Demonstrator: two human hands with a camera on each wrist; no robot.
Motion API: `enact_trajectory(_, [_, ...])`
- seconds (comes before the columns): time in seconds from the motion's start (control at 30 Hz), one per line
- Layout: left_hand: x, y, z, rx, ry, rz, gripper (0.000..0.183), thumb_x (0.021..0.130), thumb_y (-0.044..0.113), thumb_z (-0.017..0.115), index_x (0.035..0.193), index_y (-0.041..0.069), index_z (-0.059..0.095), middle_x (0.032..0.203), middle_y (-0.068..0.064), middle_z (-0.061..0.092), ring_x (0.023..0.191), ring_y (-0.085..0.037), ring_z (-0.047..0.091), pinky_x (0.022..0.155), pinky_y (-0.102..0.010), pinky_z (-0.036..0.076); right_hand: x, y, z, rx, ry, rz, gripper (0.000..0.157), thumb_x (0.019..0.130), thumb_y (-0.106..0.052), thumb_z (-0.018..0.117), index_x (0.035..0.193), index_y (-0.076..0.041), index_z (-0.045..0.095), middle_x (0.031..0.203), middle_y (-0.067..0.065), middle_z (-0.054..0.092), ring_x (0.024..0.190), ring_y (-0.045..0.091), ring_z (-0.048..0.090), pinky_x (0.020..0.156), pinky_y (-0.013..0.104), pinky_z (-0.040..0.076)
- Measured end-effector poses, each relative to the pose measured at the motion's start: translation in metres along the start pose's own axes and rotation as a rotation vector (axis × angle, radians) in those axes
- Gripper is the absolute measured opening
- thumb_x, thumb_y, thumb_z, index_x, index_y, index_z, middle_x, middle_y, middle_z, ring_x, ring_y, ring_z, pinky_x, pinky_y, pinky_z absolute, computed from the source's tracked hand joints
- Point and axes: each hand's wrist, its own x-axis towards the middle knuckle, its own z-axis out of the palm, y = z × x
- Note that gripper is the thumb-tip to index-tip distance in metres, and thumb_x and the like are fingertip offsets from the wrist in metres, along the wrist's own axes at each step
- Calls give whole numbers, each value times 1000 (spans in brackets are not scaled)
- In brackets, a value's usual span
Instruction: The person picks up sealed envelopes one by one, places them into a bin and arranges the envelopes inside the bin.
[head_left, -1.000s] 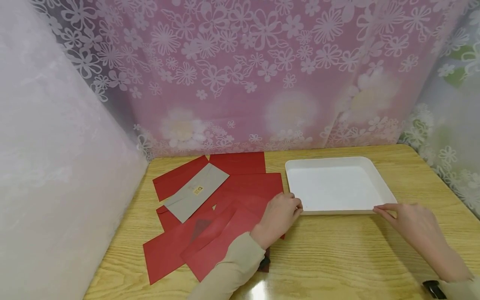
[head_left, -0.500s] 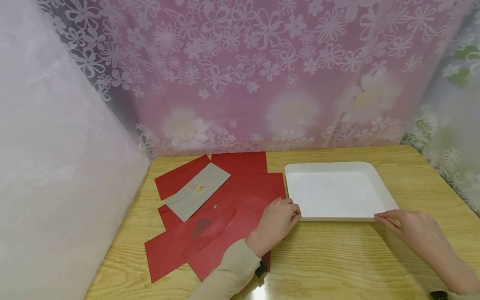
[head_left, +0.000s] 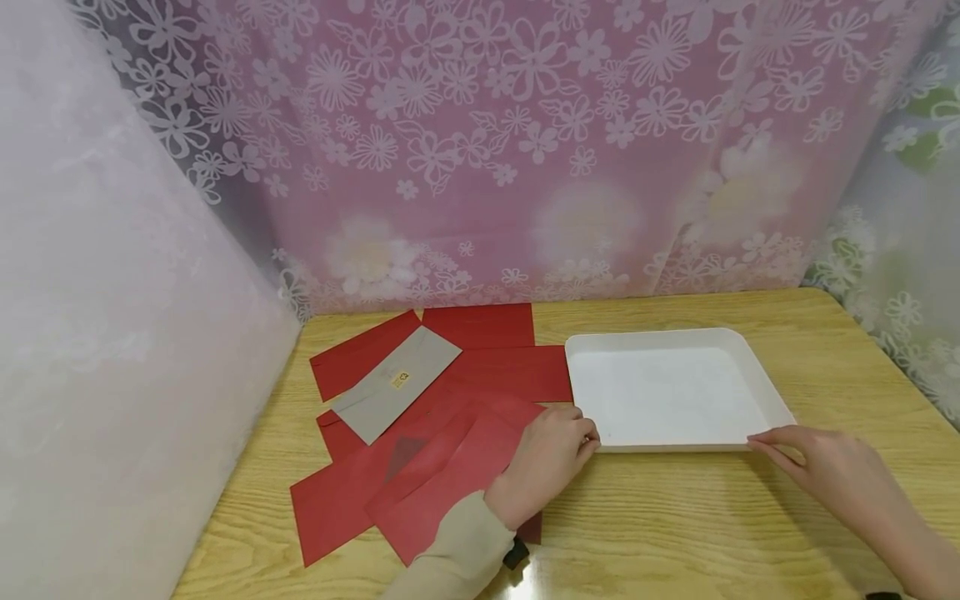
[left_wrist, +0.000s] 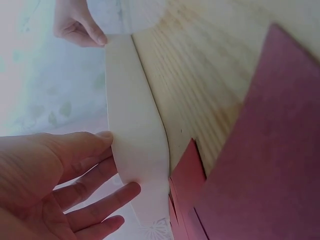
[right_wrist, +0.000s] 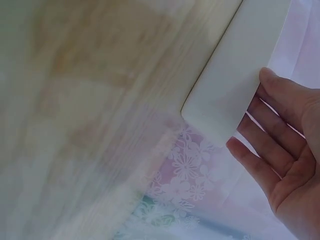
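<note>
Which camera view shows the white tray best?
The head view: the white tray appears with its inside and most of its rim. The left wrist view shows only outer walls; the right wrist view shows just part of the outer wall with one rounded corner.

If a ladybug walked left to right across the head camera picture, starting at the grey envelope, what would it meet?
Grey envelope → left hand → white tray → right hand. The red envelopes are left out, because they spread out on both sides of the grey one.
</note>
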Motion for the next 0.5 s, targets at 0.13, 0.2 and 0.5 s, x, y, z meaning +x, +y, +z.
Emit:
enact_trajectory(0.13, [-3, 1, -2, 3, 0, 6, 6, 89, 23, 80, 83, 23, 79, 77, 12, 63, 74, -4, 58, 67, -12, 45, -3, -2, -2, 9, 0, -2, 40, 92, -51, 66, 84, -14, 81, 69, 6, 73, 41, -9, 25, 37, 22, 23])
enact_trajectory(0.2, [-4, 1, -2, 7, 0, 8, 6, 89, 24, 81, 83, 23, 79, 76, 12, 63, 73, -4, 57, 67, -12, 45, -4, -2, -3, 15, -4, -6, 26, 87, -40, 77, 84, -15, 81, 70, 6, 74, 42, -9, 28, 38, 21, 24])
enact_trajectory(0.5, [-8, 2, -2, 36, 27, 23, 5, 87, 25, 82, 83, 24, 79, 74, 12, 61, 69, -3, 57, 67, -13, 45, -5, -3, -3, 4, -14, -45, 19, 79, -35, 83, 91, -20, 80, 81, 2, 76, 59, 17, 67, 42, 26, 41])
